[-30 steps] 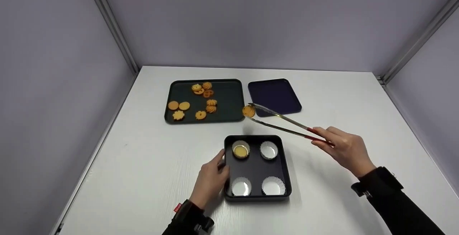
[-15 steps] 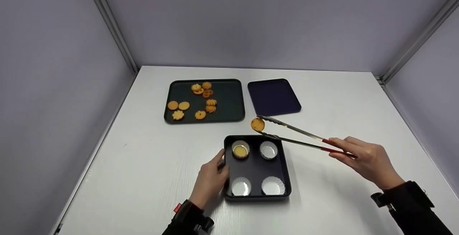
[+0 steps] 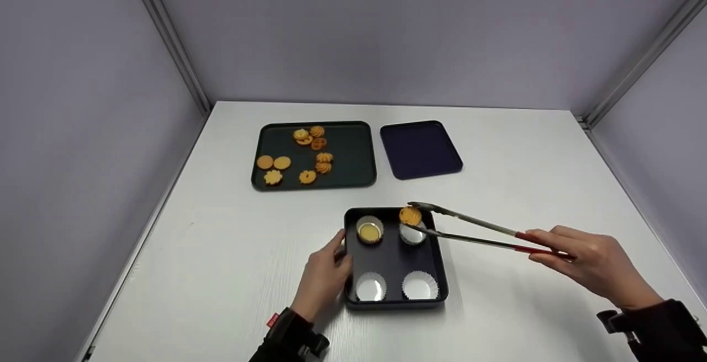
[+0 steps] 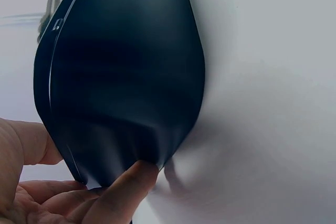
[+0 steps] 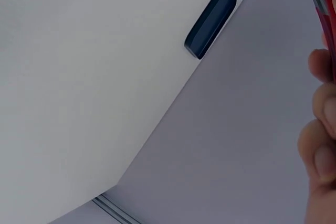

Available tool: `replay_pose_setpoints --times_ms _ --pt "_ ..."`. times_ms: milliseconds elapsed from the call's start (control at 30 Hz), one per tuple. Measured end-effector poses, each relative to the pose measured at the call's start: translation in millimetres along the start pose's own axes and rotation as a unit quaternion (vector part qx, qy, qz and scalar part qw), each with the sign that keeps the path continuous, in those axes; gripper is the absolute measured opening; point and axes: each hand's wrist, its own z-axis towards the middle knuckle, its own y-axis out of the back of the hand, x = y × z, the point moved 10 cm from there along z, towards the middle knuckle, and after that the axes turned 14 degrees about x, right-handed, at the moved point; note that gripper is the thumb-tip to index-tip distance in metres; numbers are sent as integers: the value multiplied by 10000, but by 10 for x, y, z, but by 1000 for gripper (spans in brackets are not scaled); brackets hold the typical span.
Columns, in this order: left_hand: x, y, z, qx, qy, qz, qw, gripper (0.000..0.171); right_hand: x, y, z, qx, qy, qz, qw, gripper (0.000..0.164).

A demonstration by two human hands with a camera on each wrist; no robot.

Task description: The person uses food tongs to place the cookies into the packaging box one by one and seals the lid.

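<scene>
My right hand (image 3: 596, 262) holds red-handled metal tongs (image 3: 480, 221), whose tips pinch a round ridged cookie (image 3: 410, 215) over the back right paper liner (image 3: 412, 235). The cookie partly covers that liner. All this is above a dark square baking pan (image 3: 395, 262), whose left side my left hand (image 3: 323, 279) grips near the rim. In the left wrist view, fingers (image 4: 123, 192) lie against the outside wall of the pan (image 4: 126, 77). A yellow round piece (image 3: 369, 233) sits inside the back left liner. Two white liners (image 3: 370, 287) stand along the front.
Behind the pan lies a dark green tray (image 3: 351, 155) with several cookies and biscuits (image 3: 281, 162) mostly on its left half. A dark blue tray (image 3: 421, 149) is beside it on the right. Grey panels enclose the white table (image 3: 221, 251) at the back and sides.
The right hand has moved right and toward the person, carrying the cookie in the tongs from beside the green tray to over the back right liner. The left hand has stayed on the pan.
</scene>
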Motion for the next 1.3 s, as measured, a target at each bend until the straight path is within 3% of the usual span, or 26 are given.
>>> replay_pose_setpoints --times_ms 367,833,1300 --pt "-8 -6 3 3 -31 -20 10000 56 -36 -32 -72 239 5 -304 9993 43" --pt "-7 10 -2 -139 -199 16 9997 54 -23 -75 41 350 86 -561 9978 45" --pt "6 8 -6 -87 -112 11 9999 55 70 -16 260 573 239 -915 9939 43"
